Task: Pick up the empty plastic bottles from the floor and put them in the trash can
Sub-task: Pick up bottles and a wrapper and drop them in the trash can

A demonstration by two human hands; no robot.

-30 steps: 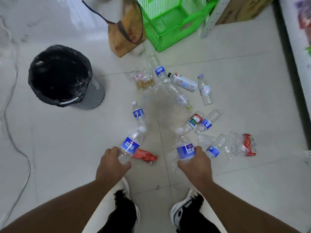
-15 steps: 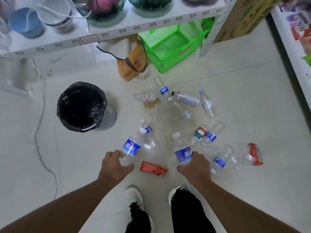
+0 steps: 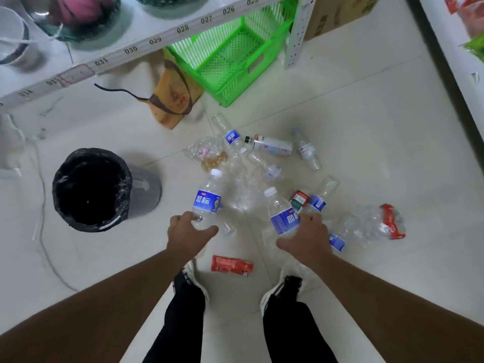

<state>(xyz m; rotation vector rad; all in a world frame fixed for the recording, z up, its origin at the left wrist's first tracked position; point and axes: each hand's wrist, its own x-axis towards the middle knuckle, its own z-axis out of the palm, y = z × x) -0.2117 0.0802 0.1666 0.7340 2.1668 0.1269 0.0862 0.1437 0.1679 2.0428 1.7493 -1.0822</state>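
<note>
Black plastic lines the round grey trash can (image 3: 91, 189) at the middle left of the frame, and it stands well apart from the bottles. In the centre, the left hand (image 3: 187, 233) grasps a clear plastic bottle with a blue label (image 3: 208, 199), and to its right the right hand (image 3: 306, 238) grasps a second clear blue-labelled bottle (image 3: 281, 214). I judge the step is carrying; next, both bottles must travel left over the can's opening, while other empty bottles (image 3: 306, 150) wait on the floor at the centre right.

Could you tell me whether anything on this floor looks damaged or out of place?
Yes: empty bottles lie scattered on the floor tiles, some crushed, like one with a red label. A red wrapper lies between the shoes.
</note>
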